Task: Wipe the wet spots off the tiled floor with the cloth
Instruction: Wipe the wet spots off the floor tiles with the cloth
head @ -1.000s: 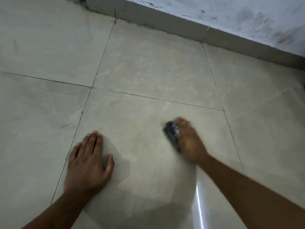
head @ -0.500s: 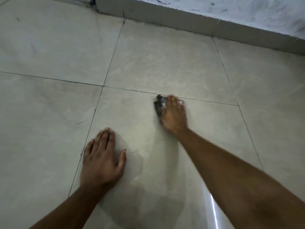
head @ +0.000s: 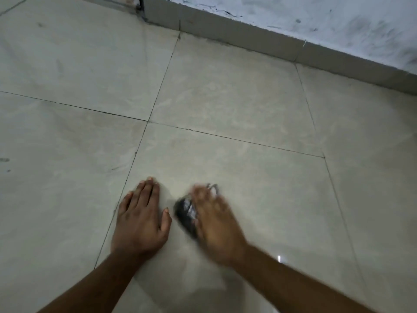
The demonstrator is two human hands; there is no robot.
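Both hands are down on the tiled floor (head: 225, 98) as we work at the wet spots. Our right hand (head: 216, 224), blurred by movement, covers the dark cloth (head: 186, 213) and presses it to the tile; whether the fingers curl round it or lie flat over it we cannot tell through the blur. That bunched cloth sits just beside the thumb of our left hand (head: 140, 220), which lies palm down with its fingers straight and together, holding nothing and seemingly bracing our weight.

We judge the wiping stroke to be under way on the near tile, close in front of us. No distinct wet patch can be made out here, only a sheen and a small glint of reflected light by the right forearm, so progress is hard to gauge. Next, we reckon, comes another pass with steady downward pressure over any damp ground.

Beyond the grout lines, a grey skirting (head: 248, 39) runs below a scuffed white wall (head: 338, 23). No brand, label or writing is legible anywhere.
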